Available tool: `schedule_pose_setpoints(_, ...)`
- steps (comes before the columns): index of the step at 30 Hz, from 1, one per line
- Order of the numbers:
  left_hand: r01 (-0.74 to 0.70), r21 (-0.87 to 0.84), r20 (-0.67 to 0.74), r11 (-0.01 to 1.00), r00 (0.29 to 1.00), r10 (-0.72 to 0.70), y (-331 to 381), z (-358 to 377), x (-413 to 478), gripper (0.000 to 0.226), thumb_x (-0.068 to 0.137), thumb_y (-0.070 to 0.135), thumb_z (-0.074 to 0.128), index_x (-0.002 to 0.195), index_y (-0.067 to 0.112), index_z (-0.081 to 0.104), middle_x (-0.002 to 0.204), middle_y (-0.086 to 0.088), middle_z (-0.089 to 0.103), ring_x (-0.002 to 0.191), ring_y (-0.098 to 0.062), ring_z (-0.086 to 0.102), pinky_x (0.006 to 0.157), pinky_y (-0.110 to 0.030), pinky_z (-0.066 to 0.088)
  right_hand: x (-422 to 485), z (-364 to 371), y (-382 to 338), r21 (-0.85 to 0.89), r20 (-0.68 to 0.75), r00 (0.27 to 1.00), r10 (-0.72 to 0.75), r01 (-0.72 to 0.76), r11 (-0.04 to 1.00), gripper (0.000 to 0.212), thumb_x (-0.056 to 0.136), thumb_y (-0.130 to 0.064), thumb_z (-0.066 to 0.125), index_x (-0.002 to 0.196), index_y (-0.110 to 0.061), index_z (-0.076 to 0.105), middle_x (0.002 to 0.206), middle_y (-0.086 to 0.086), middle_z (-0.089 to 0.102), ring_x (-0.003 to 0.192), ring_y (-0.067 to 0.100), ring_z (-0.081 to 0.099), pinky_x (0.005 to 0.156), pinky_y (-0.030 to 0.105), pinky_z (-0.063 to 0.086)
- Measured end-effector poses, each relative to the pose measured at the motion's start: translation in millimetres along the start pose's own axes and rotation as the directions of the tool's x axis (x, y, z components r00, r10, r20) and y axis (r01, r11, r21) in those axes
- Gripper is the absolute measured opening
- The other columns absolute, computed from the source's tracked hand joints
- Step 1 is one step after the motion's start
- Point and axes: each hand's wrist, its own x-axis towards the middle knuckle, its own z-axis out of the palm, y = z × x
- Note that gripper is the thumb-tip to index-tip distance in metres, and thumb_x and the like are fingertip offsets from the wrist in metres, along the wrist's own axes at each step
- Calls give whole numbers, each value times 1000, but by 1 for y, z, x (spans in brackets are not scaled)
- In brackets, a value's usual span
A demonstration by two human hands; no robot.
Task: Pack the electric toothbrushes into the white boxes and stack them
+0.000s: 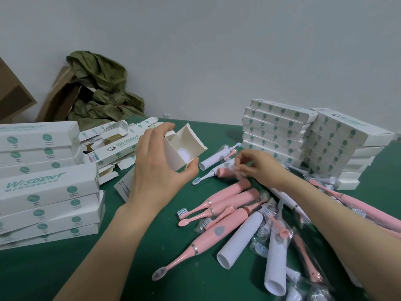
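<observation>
We judge task midway: closed white boxes [275,131] stacked far right, more stacks [43,192] near left. We see left hand [156,168] gripping open white box [184,146] and right hand [258,168] pinching clear packet [236,169] over loose toothbrushes [227,200] on bench [130,268]. Many unpacked.

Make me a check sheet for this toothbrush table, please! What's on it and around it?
Surface: green table, mostly covered.
Job's things: pink and white toothbrushes lie loose in a pile at right; closed white boxes are stacked at left, with more at far right; one open white box shows a round white part inside.
Clutter: loose open boxes are heaped behind the left hand; clear wrappers lie among the brushes.
Fingers: left hand grips the open white box; right hand seems to pinch a clear wrapper over the pile.
Cables: nothing seen.
Surroundings: grey wall, crumpled green bag, brown cardboard at back left.
</observation>
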Motion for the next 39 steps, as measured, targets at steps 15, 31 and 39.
schedule_pose_setpoints(15, 9, -8, 28, 1000, 1000, -9, 3, -1, 1, 64, 65, 30, 71, 120, 7, 48, 107, -6, 53, 99, -16, 43, 86, -14, 28, 19, 11, -7, -457, 345, 874, 341, -161, 875, 33, 88, 0, 48, 107, -18, 69, 109, 1, 66, 94, 18, 60, 75, 21, 43)
schedule_pose_setpoints(31, -39, 40, 139, 998, 990, 33, 13, 2, -4, 72, 53, 19, 90, 116, 0, 61, 96, -10, 66, 89, -13, 45, 78, -14, 28, -37, -42, -127, 715, -25, 998, -57, 58, 697, 10, 83, -19, 69, 73, -21, 67, 62, -1, 58, 51, 10, 48, 49, 19, 42)
schedule_pose_setpoints(39, -2, -26, 154, 1000, 988, 6, 19, 4, -6, 72, 54, 18, 89, 119, 4, 62, 98, -7, 67, 90, -16, 54, 78, -14, 33, -25, -8, -151, -242, -262, 954, -144, 79, 967, 13, 87, -17, 63, 94, -14, 73, 88, 4, 58, 75, 16, 51, 64, 17, 35)
